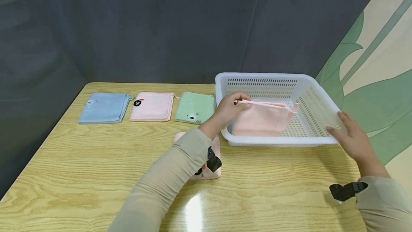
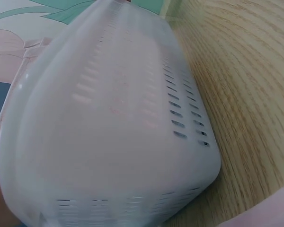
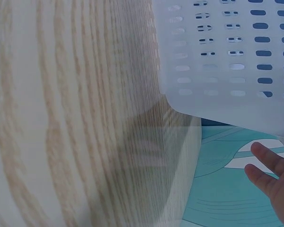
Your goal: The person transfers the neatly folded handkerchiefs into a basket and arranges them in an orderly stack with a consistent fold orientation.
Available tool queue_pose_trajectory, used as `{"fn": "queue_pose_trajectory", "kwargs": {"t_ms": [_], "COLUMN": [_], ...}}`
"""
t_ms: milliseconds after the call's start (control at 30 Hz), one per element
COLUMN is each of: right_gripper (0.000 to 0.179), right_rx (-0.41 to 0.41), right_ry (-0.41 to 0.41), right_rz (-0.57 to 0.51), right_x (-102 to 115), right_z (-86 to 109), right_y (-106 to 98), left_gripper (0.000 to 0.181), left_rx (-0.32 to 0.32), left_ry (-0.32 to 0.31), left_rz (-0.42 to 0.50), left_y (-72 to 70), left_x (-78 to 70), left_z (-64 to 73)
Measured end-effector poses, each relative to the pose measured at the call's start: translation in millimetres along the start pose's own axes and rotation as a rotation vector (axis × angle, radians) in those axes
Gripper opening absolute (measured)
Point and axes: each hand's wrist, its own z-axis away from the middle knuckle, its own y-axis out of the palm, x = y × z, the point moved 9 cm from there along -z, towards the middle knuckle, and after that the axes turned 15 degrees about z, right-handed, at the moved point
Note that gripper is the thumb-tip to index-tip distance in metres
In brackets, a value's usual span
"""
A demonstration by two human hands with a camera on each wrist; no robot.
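My left hand pinches the top edge of a pink towel between thumb and fingers, holding it up inside the white plastic basket. The towel hangs as a folded sheet, its lower part hidden behind the basket's front rim. On the right side my right hand holds the basket's rim, thumb over the inside and fingers outside. In the right wrist view two fingers show beyond the basket wall. The left wrist view is filled by the basket's outer side, with a bit of left hand at its edge.
Along the back of the wooden table lie a folded blue towel, a pink one and a green one. Another pink towel lies partly under my left forearm. A dark curtain stands behind, a painted wall at right.
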Motion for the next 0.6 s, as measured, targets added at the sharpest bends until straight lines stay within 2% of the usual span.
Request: {"fn": "queue_pose_trajectory", "kwargs": {"t_ms": [300, 600], "right_gripper": [0.066, 0.066], "right_rx": [0.011, 0.018], "right_ry": [0.011, 0.014], "right_rz": [0.010, 0.013], "right_x": [1.2, 0.7], "right_z": [0.8, 0.6], "right_y": [0.7, 0.6], "left_gripper": [0.012, 0.016], "left_rx": [0.026, 0.036], "left_ry": [0.015, 0.047], "left_rz": [-0.078, -0.312], "left_y": [-0.2, -0.8], "left_x": [0.6, 1.2], "left_z": [-2.2, -10.1]}}
